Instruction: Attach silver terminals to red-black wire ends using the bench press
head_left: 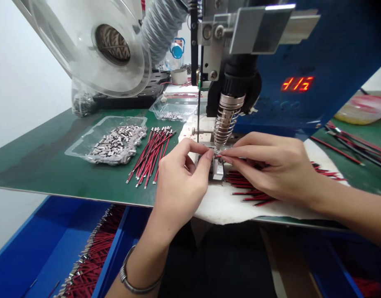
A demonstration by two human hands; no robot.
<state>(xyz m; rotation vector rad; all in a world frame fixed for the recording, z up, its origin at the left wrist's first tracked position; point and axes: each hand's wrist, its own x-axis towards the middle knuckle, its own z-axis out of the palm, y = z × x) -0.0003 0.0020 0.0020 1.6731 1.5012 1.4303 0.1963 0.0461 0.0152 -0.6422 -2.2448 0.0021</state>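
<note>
My left hand (pixel 182 184) is closed in a pinch at the small metal fixture (pixel 218 170) under the machine's spring-wrapped tip (pixel 228 120). What its thumb and forefinger hold is hidden. From the other side, my right hand (pixel 275 165) pinches a short red-and-black wire (pixel 219 156), its end reaching the fixture close to my left fingertips. Below my right hand, several red-and-black wires (pixel 246 182) lie on a white cloth (pixel 218 207). A bundle of similar wires (pixel 151 153) with silvery ends rests left of my left hand.
A clear plastic tray (pixel 75 149) of small metal connectors (pixel 118 140) sits on the green table (pixel 32 153). Behind stands a blue machine (pixel 286 49) with a red display. A clear fume hood (pixel 75 54) hangs upper left. Blue bins (pixel 53 231) below hold finished-looking wires (pixel 97 252).
</note>
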